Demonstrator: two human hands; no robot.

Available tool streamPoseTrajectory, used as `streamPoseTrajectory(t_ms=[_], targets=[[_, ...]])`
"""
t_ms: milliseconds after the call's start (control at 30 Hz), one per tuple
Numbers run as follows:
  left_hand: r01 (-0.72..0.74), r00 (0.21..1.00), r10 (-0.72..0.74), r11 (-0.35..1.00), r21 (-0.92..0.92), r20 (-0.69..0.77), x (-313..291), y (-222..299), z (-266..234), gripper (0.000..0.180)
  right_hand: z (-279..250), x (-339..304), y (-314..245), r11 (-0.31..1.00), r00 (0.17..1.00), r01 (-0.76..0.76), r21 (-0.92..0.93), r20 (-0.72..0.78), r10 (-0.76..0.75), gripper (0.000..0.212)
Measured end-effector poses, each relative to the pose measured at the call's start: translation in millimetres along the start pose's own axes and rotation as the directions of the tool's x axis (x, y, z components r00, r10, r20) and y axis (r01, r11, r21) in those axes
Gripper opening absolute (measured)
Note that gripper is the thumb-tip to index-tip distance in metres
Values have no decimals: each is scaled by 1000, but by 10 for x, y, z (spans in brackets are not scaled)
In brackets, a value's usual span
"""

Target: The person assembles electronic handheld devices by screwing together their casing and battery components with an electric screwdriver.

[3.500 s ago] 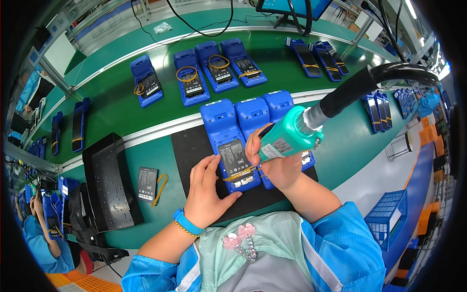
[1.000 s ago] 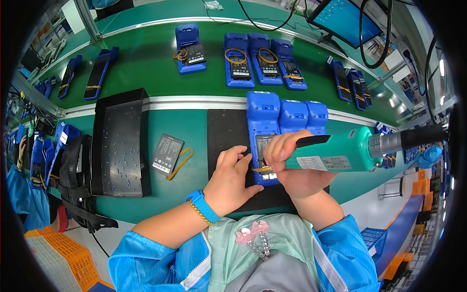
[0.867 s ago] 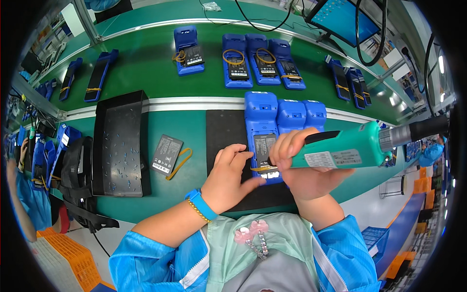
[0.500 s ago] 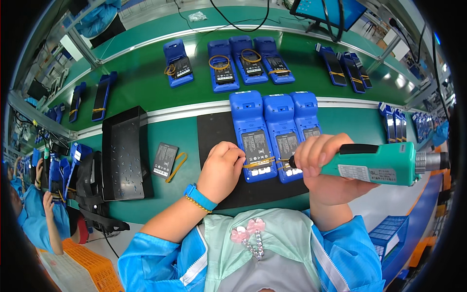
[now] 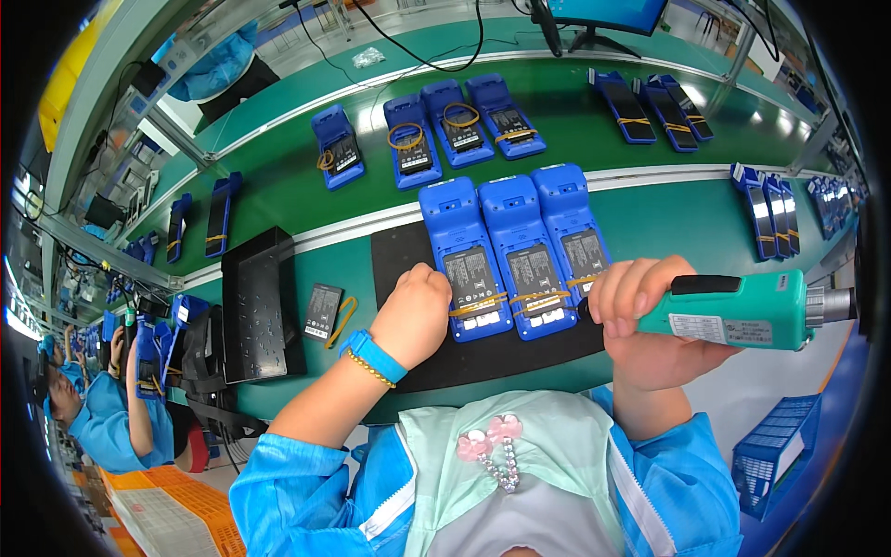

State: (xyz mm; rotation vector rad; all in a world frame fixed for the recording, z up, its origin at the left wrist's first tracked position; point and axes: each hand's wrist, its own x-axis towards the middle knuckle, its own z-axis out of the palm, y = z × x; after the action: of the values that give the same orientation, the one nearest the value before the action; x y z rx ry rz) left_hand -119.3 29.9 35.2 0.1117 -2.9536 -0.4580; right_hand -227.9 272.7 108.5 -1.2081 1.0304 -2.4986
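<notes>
Head view: the right hand grips a green power screwdriver; the left hand, fingers curled, rests beside three blue handhelds on a black mat, holding what I can't tell. Farther off, more handhelds lie across the green surface.

- In the foreground, a green workbench with a pale metal rail along its far edge.
- Beyond the rail, a glossy, darker green strip, streaked with white light reflections toward its right end.
- Farther back, parallel to that strip, another green bench, with a monitor on a black stand.
- Past the workbench's left edge, a thick metal frame beam, slanting up to the top.
- Off the right edge, grey floor, a blue floor band and a blue slatted plastic basket.
- Below the near left corner, an orange perforated crate.
</notes>
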Motion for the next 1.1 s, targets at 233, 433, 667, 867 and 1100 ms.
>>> streamPoseTrajectory(t_ms=[233,433,667,867,1100], targets=[[235,972,-210,915,-327,109,-47,-128,-23,10,-135,-23,-56,983,999,-39,180,-25,44,99],[377,920,-349,672,-637,176,-165,-51,-33,26,77,83,203,953,986,-168,253,26,167,94],[150,982,-186,748,-646,13,-338,-72,67,59,465,199,779,936,946,-318,153,118,302,95],[147,985,-171,777,-612,20,-348,-71,56,87,505,168,1120,926,926,-364,101,141,349,94],[55,993,-106,781,-623,-45,-390,-149,127,92,559,215,897,938,942,-317,142,158,295,100]])
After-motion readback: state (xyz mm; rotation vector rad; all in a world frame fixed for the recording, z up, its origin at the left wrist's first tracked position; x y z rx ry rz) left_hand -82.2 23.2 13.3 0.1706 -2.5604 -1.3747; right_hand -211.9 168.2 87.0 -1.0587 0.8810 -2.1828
